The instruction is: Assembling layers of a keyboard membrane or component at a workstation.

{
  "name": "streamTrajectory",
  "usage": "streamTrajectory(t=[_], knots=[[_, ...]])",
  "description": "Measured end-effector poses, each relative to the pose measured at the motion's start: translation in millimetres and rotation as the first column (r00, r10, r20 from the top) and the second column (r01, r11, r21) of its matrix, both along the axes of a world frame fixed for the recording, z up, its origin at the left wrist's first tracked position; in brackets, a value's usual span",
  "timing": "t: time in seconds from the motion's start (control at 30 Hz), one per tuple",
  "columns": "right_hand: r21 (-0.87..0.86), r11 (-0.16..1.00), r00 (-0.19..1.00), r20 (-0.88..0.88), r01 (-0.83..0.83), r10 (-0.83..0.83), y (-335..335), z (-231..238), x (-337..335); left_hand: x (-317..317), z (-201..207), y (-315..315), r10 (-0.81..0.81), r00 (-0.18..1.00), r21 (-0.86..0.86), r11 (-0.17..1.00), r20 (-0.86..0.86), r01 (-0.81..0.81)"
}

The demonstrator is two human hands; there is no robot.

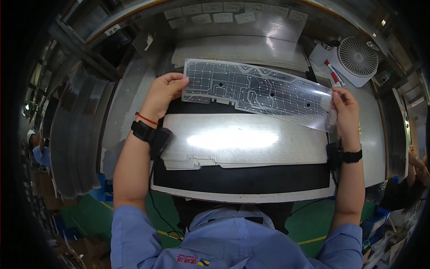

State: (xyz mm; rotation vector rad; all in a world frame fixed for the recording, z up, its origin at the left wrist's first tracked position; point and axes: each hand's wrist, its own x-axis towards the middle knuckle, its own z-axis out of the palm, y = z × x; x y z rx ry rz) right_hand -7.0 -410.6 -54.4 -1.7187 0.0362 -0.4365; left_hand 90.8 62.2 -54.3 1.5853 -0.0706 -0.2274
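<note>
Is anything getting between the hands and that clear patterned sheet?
Nothing visible does: the left hand pinches the clear patterned sheet directly at its left end, the right hand at its right end. The pale stack lies on its near side, not between.

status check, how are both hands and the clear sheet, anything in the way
Left grip, right grip pinching opposite ends. Clear circuit-patterned sheet slightly bowed, beyond pale stack on black mat. Nothing seen covering it.
</note>
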Motion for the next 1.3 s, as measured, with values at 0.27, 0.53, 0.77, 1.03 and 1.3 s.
streamTrajectory(t=[0.27, 0.53, 0.77, 1.03, 1.3], knots=[[-0.014, 1.000, 1.000, -0.017, 0.011, -0.011, -0.6, 0.1, 0.4, 5.9, -6.8, 5.4, -0.009, 1.000, -0.031, 0.999, -0.011, 0.009], [0.000, 1.000, 1.000, -0.018, 0.006, -0.006, -0.6, 0.4, 0.2, 3.3, -3.1, 2.9, -0.044, 0.998, -0.057, 0.998, -0.055, 0.041], [0.005, 1.000, 1.000, -0.017, 0.006, -0.006, 0.7, -0.1, 0.2, 2.5, -4.5, 0.2, -0.075, 0.997, 0.145, 0.986, -0.031, 0.079], [-0.005, 1.000, 1.000, -0.022, 0.003, -0.003, 0.3, -0.1, 0.1, 3.0, -5.7, 4.1, -0.064, 0.997, 0.105, 0.992, -0.033, 0.067], [-0.002, 1.000, 1.000, -0.017, 0.000, 0.000, 0.0, 0.3, 0.4, 2.6, -4.0, 4.7, -0.029, 0.999, 0.132, 0.991, -0.032, 0.033]])
